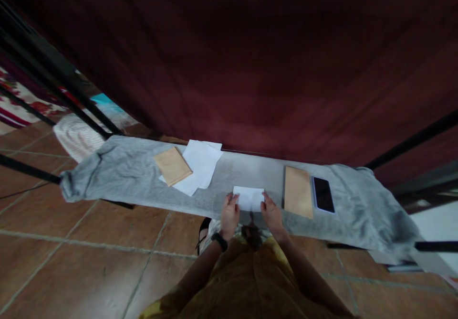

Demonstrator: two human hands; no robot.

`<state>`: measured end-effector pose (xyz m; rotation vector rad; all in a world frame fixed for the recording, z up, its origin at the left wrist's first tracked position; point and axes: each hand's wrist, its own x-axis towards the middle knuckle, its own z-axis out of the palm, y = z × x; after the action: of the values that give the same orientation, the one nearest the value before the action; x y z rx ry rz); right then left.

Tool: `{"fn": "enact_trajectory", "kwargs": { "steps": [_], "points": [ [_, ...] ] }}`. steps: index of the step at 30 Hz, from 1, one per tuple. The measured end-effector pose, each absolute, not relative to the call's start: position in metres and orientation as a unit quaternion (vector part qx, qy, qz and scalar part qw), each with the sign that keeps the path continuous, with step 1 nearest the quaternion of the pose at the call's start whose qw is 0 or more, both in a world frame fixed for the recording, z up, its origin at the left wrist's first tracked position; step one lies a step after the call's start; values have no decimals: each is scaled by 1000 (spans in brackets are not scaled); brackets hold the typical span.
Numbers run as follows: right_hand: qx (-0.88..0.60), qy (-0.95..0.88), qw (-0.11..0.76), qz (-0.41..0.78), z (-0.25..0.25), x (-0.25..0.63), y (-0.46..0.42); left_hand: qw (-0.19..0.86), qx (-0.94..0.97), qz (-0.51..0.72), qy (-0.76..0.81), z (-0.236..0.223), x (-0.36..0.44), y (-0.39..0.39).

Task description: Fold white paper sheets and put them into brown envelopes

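A small white sheet of paper [249, 199], possibly folded, is held level between my two hands near the front edge of the cloth-covered board. My left hand [229, 214] grips its left edge, thumb on top. On the opposite edge, my right hand [271, 212] pinches the paper in the same way. Just right of that hand lies a flat brown envelope [298, 192]. A smartphone [324, 195] rests face up beside the envelope. To the left, a second brown envelope [173, 165] lies partly over several loose white sheets [202, 164].
Grey cloth [250, 168] covers the narrow board and bunches up at both ends. A dark red curtain [250, 94] hangs right behind it. Black metal bars [411, 140] stand at either side. Brown floor tiles [107, 261] show below, and a striped white cloth [80, 135] lies at left.
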<state>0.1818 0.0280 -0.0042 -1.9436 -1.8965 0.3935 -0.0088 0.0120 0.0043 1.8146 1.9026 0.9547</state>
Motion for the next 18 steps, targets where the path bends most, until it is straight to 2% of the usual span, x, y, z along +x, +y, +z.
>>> {"fn": "enact_trajectory", "kwargs": {
  "steps": [4, 10, 14, 18],
  "points": [
    [-697, -690, 154, 121, -4, 180, 30, 47, 715, 210, 665, 4, 2, 9],
    [-690, -705, 129, 101, -2, 180, 30, 22, 793, 123, 596, -8, 17, 21],
    [-679, -715, 152, 73, -2, 180, 32, 19, 791, 104, 603, -17, 20, 25],
    [-613, -757, 218, 58, -6, 167, 37, 11, 794, 94, 601, -19, 21, 28]
  ]
}}
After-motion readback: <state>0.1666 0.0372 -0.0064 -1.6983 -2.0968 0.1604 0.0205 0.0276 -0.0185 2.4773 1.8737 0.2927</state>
